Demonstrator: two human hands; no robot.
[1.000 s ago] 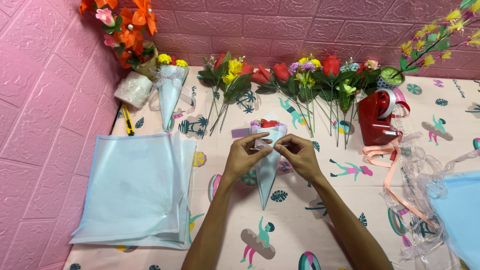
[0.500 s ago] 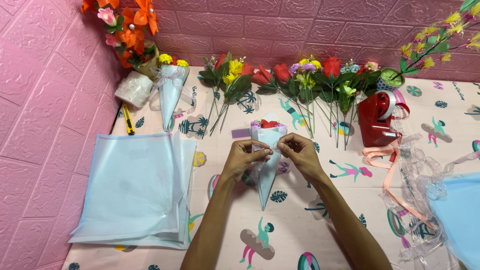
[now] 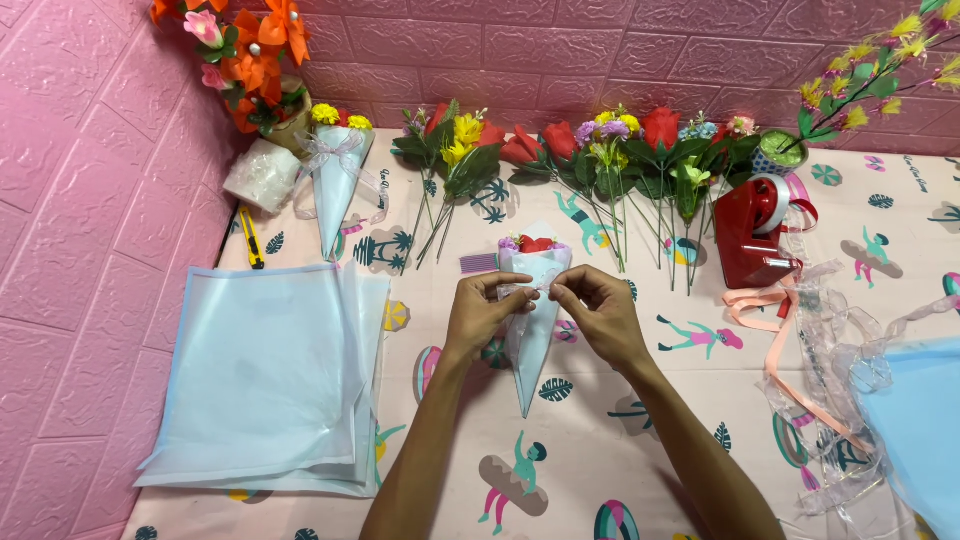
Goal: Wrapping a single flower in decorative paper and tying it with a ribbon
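Note:
A small cone bouquet [image 3: 533, 320] wrapped in pale blue paper lies on the table, with red and purple flower heads showing at its top. My left hand [image 3: 487, 313] and my right hand [image 3: 595, 305] both pinch at a thin clear ribbon or tape across the cone's upper part. The fingertips of the two hands nearly meet over the wrap. The cone's tip points toward me.
A stack of pale blue paper sheets [image 3: 265, 375] lies at left. A finished cone bouquet [image 3: 335, 190], a yellow cutter [image 3: 251, 237] and artificial flowers [image 3: 600, 150] lie at the back. A red tape dispenser [image 3: 752, 240] and loose ribbons [image 3: 810, 360] sit at right.
Both hands stay on the cone bouquet; the fingers have shifted slightly on the ribbon at its upper part. Nothing else has moved.

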